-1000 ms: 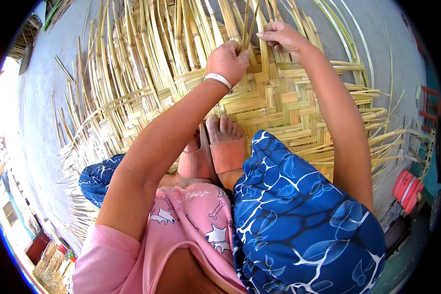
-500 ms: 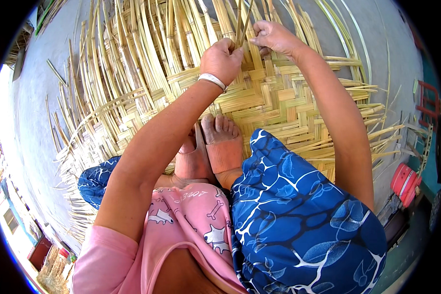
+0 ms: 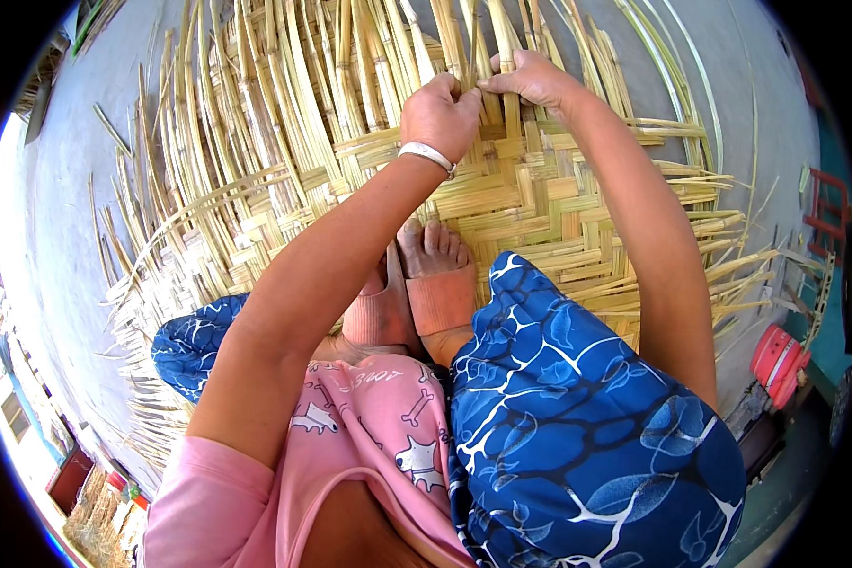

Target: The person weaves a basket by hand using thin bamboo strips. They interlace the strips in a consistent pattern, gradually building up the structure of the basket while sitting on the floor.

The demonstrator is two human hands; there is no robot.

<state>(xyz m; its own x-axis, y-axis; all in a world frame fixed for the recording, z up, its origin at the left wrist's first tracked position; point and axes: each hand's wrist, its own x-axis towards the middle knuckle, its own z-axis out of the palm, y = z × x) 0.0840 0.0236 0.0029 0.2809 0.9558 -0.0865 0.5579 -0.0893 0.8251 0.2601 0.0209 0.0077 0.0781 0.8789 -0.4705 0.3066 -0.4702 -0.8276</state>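
Note:
A mat woven from flat yellow-green cane strips (image 3: 511,204) lies on the floor ahead of me, the loose strip ends (image 3: 265,95) fanning out at its far side. At the far edge of the weave, my left hand (image 3: 440,118), with a white bangle at the wrist, is closed on a cane strip (image 3: 475,47). Just to its right, my right hand (image 3: 537,83) has its fingers closed around an upright cane strip (image 3: 504,28), its thumb reaching toward my left fingertips. My hands partly hide where these strips enter the weave.
My feet in orange sandals (image 3: 445,303) rest on the near part of the mat. A pink and red round container (image 3: 779,364) stands at the right, below a red frame (image 3: 828,213). Grey floor (image 3: 76,218) surrounds the mat. Straw (image 3: 104,521) lies at lower left.
My left hand has moved slightly right. My right hand has come down and closed in on the strips beside it. The thin dark strips that stood above my left hand have dropped lower.

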